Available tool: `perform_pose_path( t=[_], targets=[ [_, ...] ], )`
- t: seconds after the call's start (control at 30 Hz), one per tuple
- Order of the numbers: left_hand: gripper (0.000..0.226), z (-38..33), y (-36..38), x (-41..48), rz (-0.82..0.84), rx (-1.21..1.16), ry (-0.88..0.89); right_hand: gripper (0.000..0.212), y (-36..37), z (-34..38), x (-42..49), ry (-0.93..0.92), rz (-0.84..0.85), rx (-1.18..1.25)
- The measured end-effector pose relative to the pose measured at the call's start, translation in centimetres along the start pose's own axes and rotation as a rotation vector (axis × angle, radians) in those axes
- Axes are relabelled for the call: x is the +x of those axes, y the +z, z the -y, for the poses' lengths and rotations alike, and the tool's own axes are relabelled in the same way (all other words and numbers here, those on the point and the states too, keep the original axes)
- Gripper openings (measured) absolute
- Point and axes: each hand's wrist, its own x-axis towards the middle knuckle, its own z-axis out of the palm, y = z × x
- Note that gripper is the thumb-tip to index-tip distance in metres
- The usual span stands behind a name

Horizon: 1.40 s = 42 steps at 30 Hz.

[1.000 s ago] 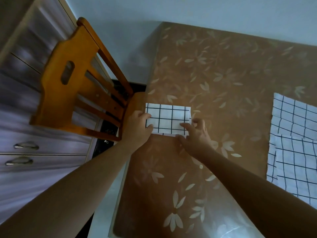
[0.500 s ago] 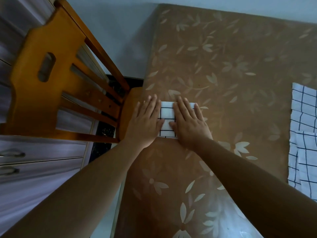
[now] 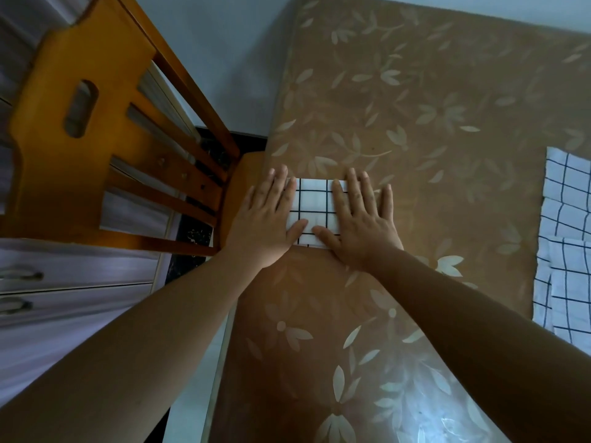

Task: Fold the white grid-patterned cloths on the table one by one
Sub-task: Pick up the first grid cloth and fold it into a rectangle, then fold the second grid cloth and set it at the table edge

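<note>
As flat left hand (image 3: pixel 265 225), flat right hand (image 3: pixel 361 227) press it, folded cloth (image 3: pixel 315 212) partly underneath.

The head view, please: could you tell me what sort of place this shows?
Probably a home dining or kitchen corner: a table with a leaf-patterned cover, a wooden chair beside it, and drawers with metal handles.

No text, label, brand, number or sign can be read anywhere in view.
Folded cloth (image 3: pixel 315 212): black grid lines on white only, no tag or print showing.
Unfolded cloths (image 3: pixel 567 215) at the right edge: same grid, no lettering.
Bench (image 3: pixel 415 123): pale leaf-and-flower pattern only.
Wooden chair (image 3: pixel 80 187): plain wood, no mark.
</note>
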Motion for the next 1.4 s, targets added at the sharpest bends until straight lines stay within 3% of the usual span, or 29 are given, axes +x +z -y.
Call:
perform_pose_path(
  t=[0.2,0.3,0.5,0.67,0.83,0.93,1.03,1.1,1.4],
  targets=[
    [0.084,-1.3,-3.6,-0.2,0.145,0.051,-0.064,0.096,-3.2,0.9,-0.6,0.043,0.134,0.007],
    [0.08,-1.5,-6.9,-1.2,0.13,0.02,-0.098,0.09,-6.1,1.5,-2.8,0.048,0.131,0.005],
    [0.044,-2.2,-14.9,-4.3,0.115,-0.174,-0.109,0.062,-12.9,-0.4,-9.6,0.109,0.183,0.316],
    [0.031,-5.8,-21.9,-6.1,0.231,-0.214,-0.04,0.053,-17.8,-3.1,-16.7,0.196,0.17,0.315],
    [0.042,-11.3,-25.4,-7.7,0.272,-0.193,0.041,0.056,-21.7,-6.2,-24.5,0.279,0.167,0.334],
    [0.035,-15.7,-26.2,-9.1,0.29,-0.176,0.084,0.058,-23.1,-8.6,-29.6,0.332,0.163,0.314],
    [0.054,-20.7,-26.8,-10.6,0.344,-0.165,0.119,0.058,-23.5,-11.1,-34.8,0.388,0.154,0.335],
    [0.063,-24.0,-27.0,-11.4,0.346,-0.154,0.151,0.057,-23.3,-12.8,-38.2,0.425,0.132,0.377],
    [0.058,-42.2,-25.8,-18.9,0.366,-0.069,0.343,0.056,-18.3,-20.6,-56.1,0.559,0.005,0.494]
  ],
)
